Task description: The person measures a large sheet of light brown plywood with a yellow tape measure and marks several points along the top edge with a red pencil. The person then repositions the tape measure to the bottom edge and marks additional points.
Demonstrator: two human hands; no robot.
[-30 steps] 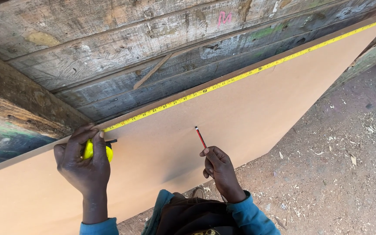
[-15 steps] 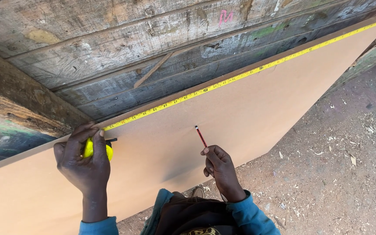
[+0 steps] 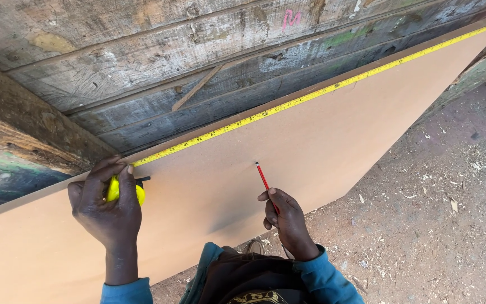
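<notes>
The tape (image 3: 310, 95) runs along the board's (image 3: 310, 157) top edge, up and right from the left hand (image 3: 108, 205), whose fingers grip its yellow case (image 3: 124, 191). The right hand (image 3: 288, 219) pinches a red pencil (image 3: 263, 179), tip on the board below the tape.

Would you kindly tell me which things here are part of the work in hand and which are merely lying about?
In use:
- left hand gripping yellow tape measure case
- yellow tape blade along top edge of tan fibreboard sheet
- right hand holding red pencil

Lying about:
- loose wooden stick against weathered plank wall
- wood chips on dirt ground
</notes>
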